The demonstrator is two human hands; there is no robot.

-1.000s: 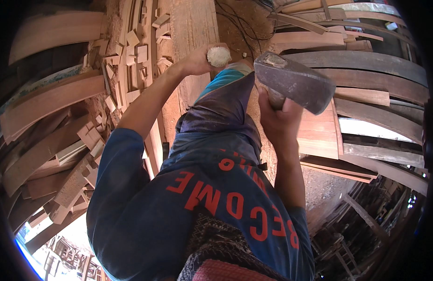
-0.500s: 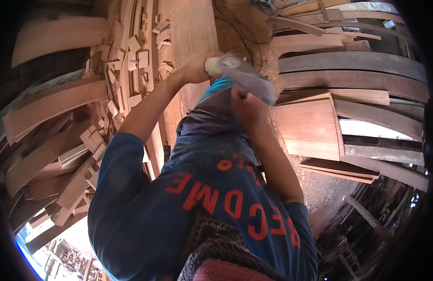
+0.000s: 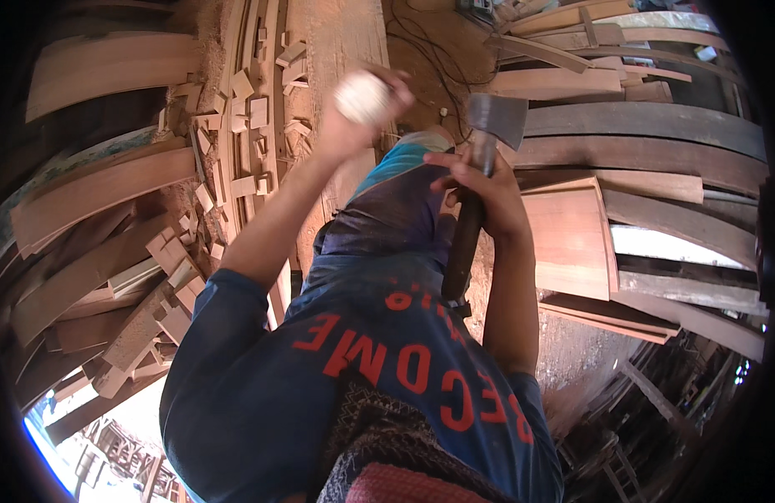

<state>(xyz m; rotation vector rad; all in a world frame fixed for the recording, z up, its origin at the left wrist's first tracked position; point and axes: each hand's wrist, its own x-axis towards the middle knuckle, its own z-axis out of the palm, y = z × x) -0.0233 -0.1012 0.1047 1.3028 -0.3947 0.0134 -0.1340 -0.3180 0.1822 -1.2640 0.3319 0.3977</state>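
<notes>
At left, small wood offcuts (image 3: 259,112) on narrow strips (image 3: 275,25); ahead, thin black cables (image 3: 439,59) in loops on dusty floor (image 3: 411,67); at right, long planks (image 3: 622,123), side by side.

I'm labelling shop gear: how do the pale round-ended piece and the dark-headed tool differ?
The piece is whitish; the tool is mostly dark. The piece shows mainly a blurred round end; the tool, a flared head on a long handle. The left hand holds the piece, the right hand the tool. Both are hand-held.

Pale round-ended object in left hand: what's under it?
Around the pale object, the wide wooden plank shows below the left hand. The object's underside and whatever lies directly beneath are covered; whether it touches the plank can't be told.
</notes>
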